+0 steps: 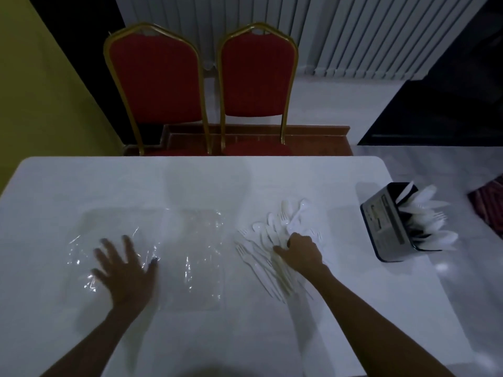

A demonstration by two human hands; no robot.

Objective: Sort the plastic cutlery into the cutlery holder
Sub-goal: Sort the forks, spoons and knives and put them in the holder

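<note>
Seemingly gathering a batch — curling the right hand (300,250) round handles in the pile of white plastic cutlery (269,229) mid-table, spreading the left hand (125,270) flat on the clear plastic wrapper (196,240) — next needing lifting across to the part-filled dark rectangular cutlery holder (386,221), far right.

Left hand (125,270) palm down, fingers spread, right hand (302,251) knuckles up, fingers curled round plastic cutlery (265,234), both forearms extended.

Dim room: two red gold-framed chairs (206,85) behind a white table (109,180), pale vertical blinds (353,31) beyond.
</note>
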